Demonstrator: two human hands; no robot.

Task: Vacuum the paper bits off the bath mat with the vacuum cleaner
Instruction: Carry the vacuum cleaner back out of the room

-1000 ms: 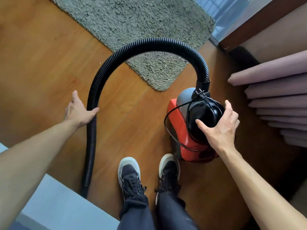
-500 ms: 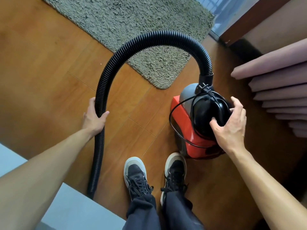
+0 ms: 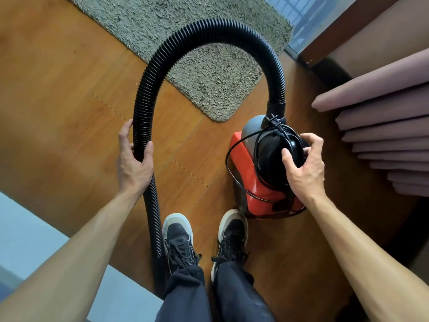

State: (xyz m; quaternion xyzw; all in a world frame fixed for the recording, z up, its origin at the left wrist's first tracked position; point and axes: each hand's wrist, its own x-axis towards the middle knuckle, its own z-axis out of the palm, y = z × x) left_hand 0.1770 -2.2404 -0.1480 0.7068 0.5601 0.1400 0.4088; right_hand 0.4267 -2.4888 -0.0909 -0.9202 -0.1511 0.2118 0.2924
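Left hand point(image 3: 134, 163) holds hose point(image 3: 209, 26), right hand point(image 3: 304, 168) vacuum cleaner point(image 3: 243, 163), beside mat point(image 3: 209, 73).

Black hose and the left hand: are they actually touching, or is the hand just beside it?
Touching. The head view shows the left hand wrapped around the black hose, thumb on one side and fingers on the other, no gap.

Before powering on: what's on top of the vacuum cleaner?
The power cord is coiled round its black top, plug beside the hose. The right hand grips that top, covering part of it.
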